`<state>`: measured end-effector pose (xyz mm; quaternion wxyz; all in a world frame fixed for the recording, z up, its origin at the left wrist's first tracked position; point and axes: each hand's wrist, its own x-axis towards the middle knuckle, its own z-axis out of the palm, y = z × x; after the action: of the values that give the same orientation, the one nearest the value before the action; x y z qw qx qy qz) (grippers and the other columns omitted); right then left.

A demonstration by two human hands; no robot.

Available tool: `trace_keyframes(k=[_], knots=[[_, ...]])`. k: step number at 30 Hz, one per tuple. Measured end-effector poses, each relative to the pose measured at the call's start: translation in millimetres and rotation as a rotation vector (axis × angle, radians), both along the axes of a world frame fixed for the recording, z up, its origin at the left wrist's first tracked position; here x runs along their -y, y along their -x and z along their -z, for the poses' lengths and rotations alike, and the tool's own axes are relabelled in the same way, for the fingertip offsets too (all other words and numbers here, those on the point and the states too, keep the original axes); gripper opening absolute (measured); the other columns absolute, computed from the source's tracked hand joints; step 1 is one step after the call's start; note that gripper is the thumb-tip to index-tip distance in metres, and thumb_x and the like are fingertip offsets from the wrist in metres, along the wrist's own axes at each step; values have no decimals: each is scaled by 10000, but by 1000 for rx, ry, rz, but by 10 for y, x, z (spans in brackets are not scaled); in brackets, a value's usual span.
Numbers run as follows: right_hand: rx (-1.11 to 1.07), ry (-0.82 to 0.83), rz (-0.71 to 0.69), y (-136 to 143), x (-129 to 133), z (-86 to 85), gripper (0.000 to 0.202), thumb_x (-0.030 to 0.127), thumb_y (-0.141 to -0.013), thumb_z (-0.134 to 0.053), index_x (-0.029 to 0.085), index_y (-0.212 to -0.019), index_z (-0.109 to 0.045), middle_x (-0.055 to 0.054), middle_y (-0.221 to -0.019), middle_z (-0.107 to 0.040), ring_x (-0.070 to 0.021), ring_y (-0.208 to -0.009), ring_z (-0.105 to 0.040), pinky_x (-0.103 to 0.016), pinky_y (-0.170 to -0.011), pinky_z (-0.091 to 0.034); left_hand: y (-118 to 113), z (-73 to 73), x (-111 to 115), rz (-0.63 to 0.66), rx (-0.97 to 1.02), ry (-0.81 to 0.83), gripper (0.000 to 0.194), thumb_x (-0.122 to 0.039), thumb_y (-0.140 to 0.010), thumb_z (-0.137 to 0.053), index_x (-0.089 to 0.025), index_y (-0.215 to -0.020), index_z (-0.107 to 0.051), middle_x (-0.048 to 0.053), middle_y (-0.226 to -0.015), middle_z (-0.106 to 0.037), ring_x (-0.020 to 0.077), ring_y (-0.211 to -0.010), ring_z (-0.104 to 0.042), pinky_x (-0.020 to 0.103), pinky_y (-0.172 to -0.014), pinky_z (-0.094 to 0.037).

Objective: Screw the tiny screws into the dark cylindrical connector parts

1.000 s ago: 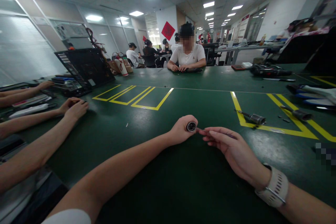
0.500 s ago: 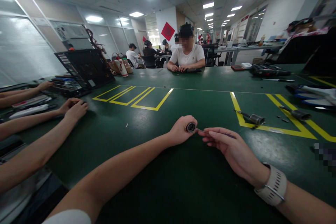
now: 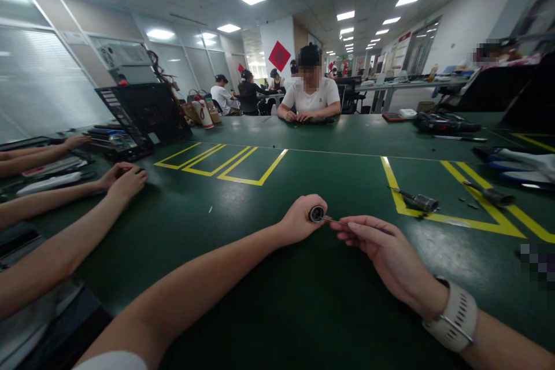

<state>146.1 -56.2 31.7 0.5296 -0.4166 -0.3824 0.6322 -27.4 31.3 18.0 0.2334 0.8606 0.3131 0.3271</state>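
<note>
My left hand (image 3: 299, 219) is wrapped round a small metal cylinder (image 3: 316, 214), its open, ringed end facing my right hand. Most of the cylinder is hidden in the fist. Between thumb and fingers, my right hand (image 3: 377, 243) pinches a thin metal tool (image 3: 333, 220). Its tip reaches the cylinder's open end; whether it is a pick or tweezers I cannot tell. Both hands are just above the green table (image 3: 269, 289). To their right lies a metal part with a shaft and a cup-shaped end (image 3: 424, 202).
Another similar metal part (image 3: 492, 192) lies further right, with small dark bits near it. Yellow tape (image 3: 243, 180) marks the table. Two co-workers' hands (image 3: 125, 180) are at the left, beside a black open case (image 3: 141, 107). A person (image 3: 310, 95) sits opposite.
The view has tipped slightly, so everything sits a little lower. The tool and both hands keep nearly the same places, with the right fingers slightly closer to the cylinder.
</note>
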Motion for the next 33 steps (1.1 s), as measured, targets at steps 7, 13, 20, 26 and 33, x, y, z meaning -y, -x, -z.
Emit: trace_keyframes(k=[7,13,20,26,33], knots=[[32,-5,21,0,23,-6,217,360,-656,-739,192,-793,-730,-84,-926,-722,-215,-827,-632,-369,-780,-464,8,-4,-9,-9,-29,0,127,-220,-722,-610,-162,-690,-502,-24,-677,-507,111,-639,-464,258,-666,-388],[31,-17,18,-2,20,7,202,355,-678,-726,199,-806,-730,-74,-921,-719,-210,-838,-624,-361,-785,-454,-1,11,-8,-1,56,33,141,-218,-716,-610,-162,-690,-484,-29,-670,-478,106,-625,-450,237,-618,-376],[95,-61,7,22,45,3,202,363,-703,-711,209,-832,-730,-67,-943,-713,-209,-843,-618,-371,-802,-441,-8,1,0,6,72,45,165,-243,-734,-615,-160,-691,-479,-30,-671,-469,100,-622,-441,228,-604,-362],[69,-79,25,13,28,39,207,363,-708,-709,211,-847,-727,-68,-966,-707,-213,-858,-614,-370,-790,-446,-7,26,-13,13,77,32,142,-232,-734,-592,-162,-694,-475,-29,-667,-465,102,-617,-437,228,-597,-360],[160,-107,7,29,41,48,222,372,-716,-701,221,-879,-723,-60,-990,-700,-206,-856,-610,-363,-790,-438,-13,40,-21,-1,72,60,149,-234,-720,-605,-162,-688,-478,-31,-665,-467,100,-616,-441,224,-594,-366]])
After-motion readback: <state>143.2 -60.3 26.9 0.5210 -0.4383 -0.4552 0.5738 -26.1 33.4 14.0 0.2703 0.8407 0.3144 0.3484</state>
